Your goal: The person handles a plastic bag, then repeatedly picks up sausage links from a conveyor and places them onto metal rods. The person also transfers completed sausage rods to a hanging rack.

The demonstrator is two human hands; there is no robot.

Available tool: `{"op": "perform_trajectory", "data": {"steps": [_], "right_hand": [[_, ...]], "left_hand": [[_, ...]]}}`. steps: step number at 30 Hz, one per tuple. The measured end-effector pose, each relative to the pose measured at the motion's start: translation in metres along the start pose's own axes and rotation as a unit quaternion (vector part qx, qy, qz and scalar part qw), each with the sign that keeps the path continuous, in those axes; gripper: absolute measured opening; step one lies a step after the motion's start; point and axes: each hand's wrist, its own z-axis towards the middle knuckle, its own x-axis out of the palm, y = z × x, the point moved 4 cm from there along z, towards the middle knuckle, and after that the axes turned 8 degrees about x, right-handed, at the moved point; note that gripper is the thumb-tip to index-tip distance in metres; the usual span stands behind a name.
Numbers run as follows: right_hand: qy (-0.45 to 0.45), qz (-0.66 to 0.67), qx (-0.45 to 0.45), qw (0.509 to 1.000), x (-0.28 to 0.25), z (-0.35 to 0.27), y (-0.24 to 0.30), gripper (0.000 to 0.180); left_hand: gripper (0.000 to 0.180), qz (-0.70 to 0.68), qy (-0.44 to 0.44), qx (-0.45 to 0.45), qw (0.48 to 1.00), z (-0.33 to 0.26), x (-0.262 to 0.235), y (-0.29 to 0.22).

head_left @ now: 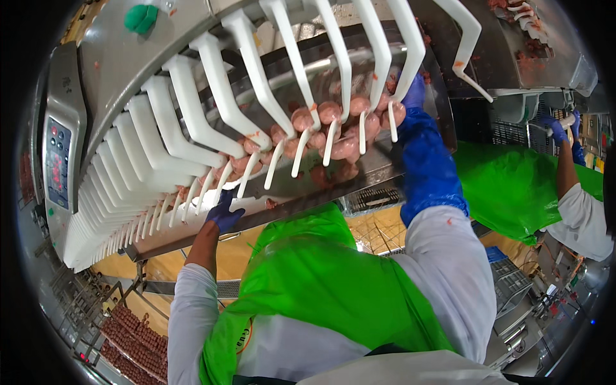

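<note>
Our left hand [224, 213], gloved blue, curls closed on the steel tray edge [192, 224]. Our right hand [414, 93] reaches among the pink sausages [333, 128] hanging on white hooks [256, 96]; we cannot tell its grip.

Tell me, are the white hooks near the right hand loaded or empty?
Loaded: pink sausage links hang over the white hooks beside the right hand.

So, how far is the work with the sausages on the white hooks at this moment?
Done: finished sausages fill racks at lower left. In hand: a string of pink sausage links hangs over the white hooks in the middle; the right hand reaches among them, and the left hand touches the steel ledge below. Left: the hooks toward the left look bare.
</note>
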Motion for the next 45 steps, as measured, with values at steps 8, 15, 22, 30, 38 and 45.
{"op": "perform_trajectory", "data": {"steps": [8, 15, 22, 30, 38, 45], "right_hand": [[0.037, 0.037, -0.006, 0.999, 0.1, -0.102, 0.092, 0.034], [0.497, 0.173, -0.164, 0.835, 0.154, -0.223, 0.166, 0.028], [0.283, 0.013, -0.091, 0.955, 0.05, -0.198, 0.142, 0.035], [0.418, 0.005, -0.083, 0.905, 0.137, -0.273, 0.13, 0.035], [0.517, 0.355, 0.245, 0.74, -0.036, -0.244, 0.125, 0.039], [0.154, 0.527, 0.476, 0.687, -0.129, -0.282, 0.014, 0.04]], "left_hand": [[0.098, 0.069, -0.022, 0.028, 0.997, 0.019, 0.008, 0.019], [0.083, 0.038, -0.085, 0.095, 0.991, 0.007, 0.0, 0.01], [0.08, -0.193, -0.182, 0.121, 0.957, 0.03, 0.039, -0.004], [0.064, -0.225, -0.126, 0.306, 0.917, 0.061, 0.037, -0.16], [0.055, -0.478, 0.034, 0.376, 0.793, -0.009, 0.02, -0.283], [0.059, -0.349, 0.11, 0.439, 0.821, -0.046, -0.006, -0.315]]}}
